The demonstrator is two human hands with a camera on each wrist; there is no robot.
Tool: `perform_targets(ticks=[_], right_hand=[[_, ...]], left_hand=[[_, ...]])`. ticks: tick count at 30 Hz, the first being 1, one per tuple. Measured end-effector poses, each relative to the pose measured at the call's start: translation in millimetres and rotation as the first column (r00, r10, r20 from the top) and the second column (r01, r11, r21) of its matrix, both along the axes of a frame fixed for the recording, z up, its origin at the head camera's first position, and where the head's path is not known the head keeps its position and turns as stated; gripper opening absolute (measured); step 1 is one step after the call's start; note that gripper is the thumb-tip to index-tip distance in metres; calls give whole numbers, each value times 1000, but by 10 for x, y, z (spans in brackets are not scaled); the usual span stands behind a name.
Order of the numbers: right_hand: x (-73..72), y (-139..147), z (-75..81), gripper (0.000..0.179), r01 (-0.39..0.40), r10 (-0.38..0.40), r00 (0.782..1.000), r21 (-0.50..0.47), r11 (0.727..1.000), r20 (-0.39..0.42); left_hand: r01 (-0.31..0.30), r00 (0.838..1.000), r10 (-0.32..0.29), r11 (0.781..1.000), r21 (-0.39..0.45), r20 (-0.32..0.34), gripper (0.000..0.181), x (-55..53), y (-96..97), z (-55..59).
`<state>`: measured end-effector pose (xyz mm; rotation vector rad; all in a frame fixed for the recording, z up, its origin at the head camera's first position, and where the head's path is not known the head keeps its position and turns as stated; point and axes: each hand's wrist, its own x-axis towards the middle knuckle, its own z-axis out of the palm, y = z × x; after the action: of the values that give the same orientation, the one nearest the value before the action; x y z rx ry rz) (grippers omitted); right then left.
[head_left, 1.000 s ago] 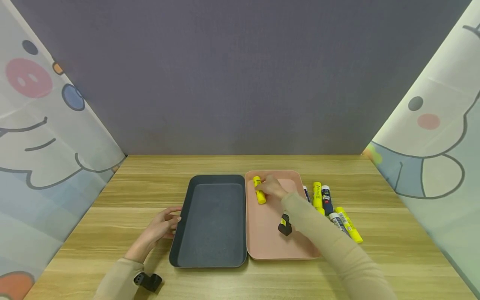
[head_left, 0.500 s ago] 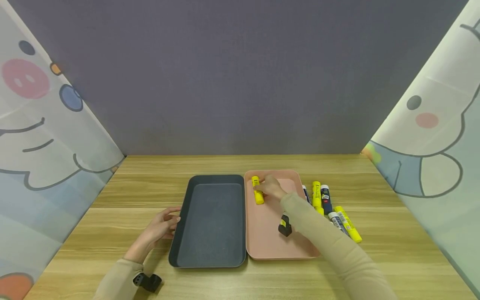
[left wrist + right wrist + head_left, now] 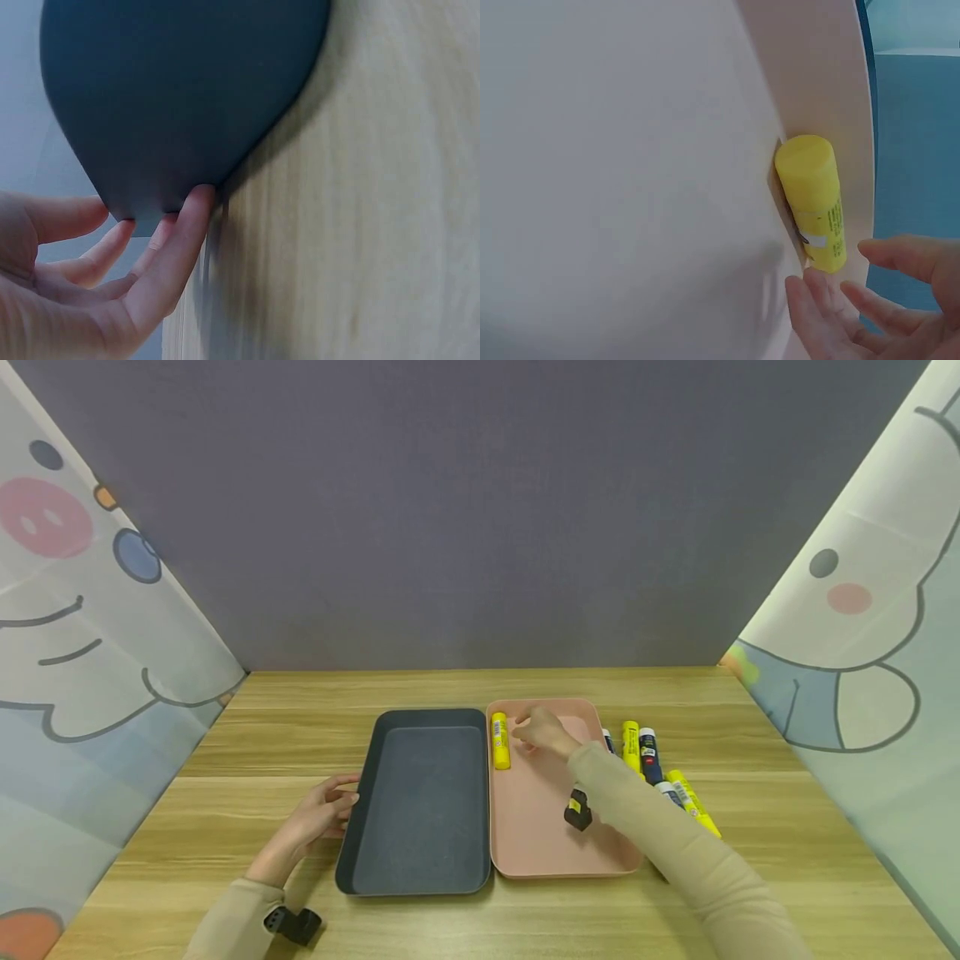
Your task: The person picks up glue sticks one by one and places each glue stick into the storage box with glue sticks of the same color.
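Observation:
A yellow glue stick (image 3: 501, 741) lies lengthwise along the left wall of the pink tray (image 3: 540, 865). My right hand (image 3: 546, 732) hovers over that tray just right of the stick, holding nothing. In the right wrist view, a gap shows between the spread fingers and the end of the yellow glue stick (image 3: 814, 199). At the left, my left hand (image 3: 318, 810) touches the outer side of the dark grey tray (image 3: 420, 885). Seen from the left wrist, its fingertips rest against the wall of the dark tray (image 3: 180, 90), the thumb near the rim.
Several glue sticks lie on the wooden table (image 3: 765, 877) right of the pink tray, among them a yellow one (image 3: 632, 745) and a navy one (image 3: 649, 756). My right forearm partly covers them. The two trays stand side by side. A grey panel (image 3: 480, 527) rises behind.
The yellow glue stick has moved left to the pink tray's wall. My right hand has let go of it and drawn slightly away. My left hand stays in place.

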<state>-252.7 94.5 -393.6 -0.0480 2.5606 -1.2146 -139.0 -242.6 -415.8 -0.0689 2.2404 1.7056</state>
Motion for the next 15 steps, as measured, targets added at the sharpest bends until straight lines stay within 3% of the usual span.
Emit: perform_targets(ticks=[11,15], right_hand=[[129,144,181,31,-80,80,997,44,996,-11],[165,213,237,33,-121,125,992,148,982,-21]], left_hand=[[-15,1000,15,1000,6,10,45,-3,-1,8],[-26,1000,26,1000,5,17,45,-2,5,8]])
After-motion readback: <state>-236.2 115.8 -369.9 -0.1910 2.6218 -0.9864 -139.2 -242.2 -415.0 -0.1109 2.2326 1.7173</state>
